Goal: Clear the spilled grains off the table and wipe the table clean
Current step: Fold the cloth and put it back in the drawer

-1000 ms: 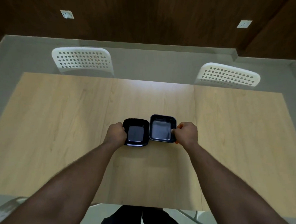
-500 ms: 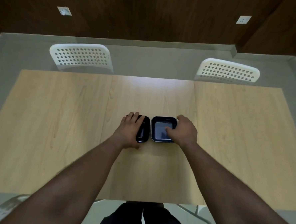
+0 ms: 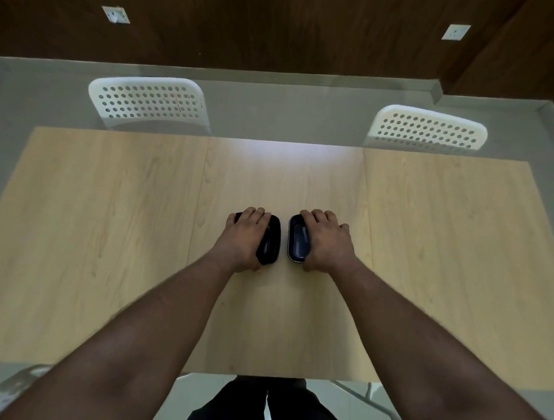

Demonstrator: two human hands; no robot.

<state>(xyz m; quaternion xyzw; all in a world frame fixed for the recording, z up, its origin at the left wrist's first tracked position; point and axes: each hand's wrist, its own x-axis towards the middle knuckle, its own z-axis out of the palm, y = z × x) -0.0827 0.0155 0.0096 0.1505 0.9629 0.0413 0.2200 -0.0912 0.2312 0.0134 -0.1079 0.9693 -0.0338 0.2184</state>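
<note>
Bowls at frame centre, left bowl under left hand, right bowl under right hand, fingers draped over far rims, gripping; probably light, rigid, slick; best held by rims.

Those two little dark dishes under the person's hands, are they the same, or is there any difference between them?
The left dish looks plain black all over, while the right dish has a pale, shiny rim and a bluish gleam inside. The left hand hides more of its dish than the right hand hides of the other. Both are small, square with rounded corners, upright on the wooden table, side by side with a narrow gap, each gripped from above.
</note>
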